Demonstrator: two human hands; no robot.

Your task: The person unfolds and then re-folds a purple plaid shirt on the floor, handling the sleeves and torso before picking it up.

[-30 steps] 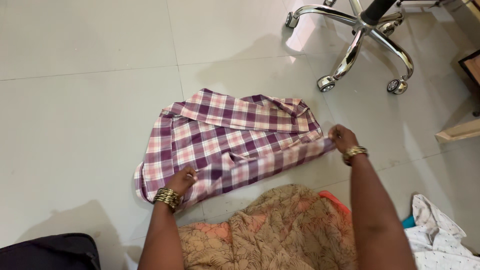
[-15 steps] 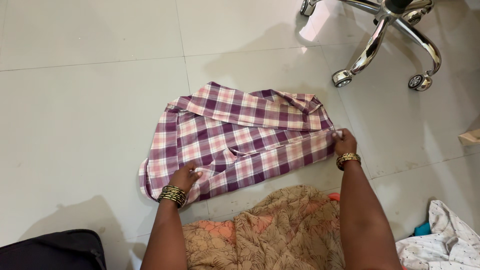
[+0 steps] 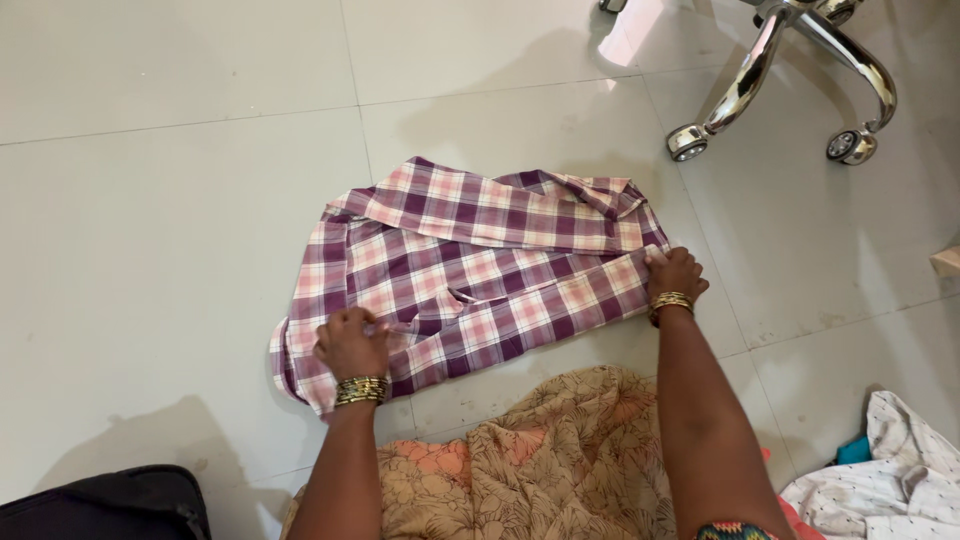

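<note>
purple-and-pink plaid shirt [image 3: 470, 265] lies on the tiled floor [image 3: 170, 220]; left hand [image 3: 350, 343] and right hand [image 3: 675, 272] press its folded edge flat, best kept even.

Purple-pink-white plaid shirt [image 3: 470, 265], tan floral garment [image 3: 540, 470], pale grey floor [image 3: 170, 230]

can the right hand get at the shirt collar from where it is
Probably yes. The right hand already rests on the shirt at its right edge, and the collar lies just beyond it with nothing on top or between.
</note>
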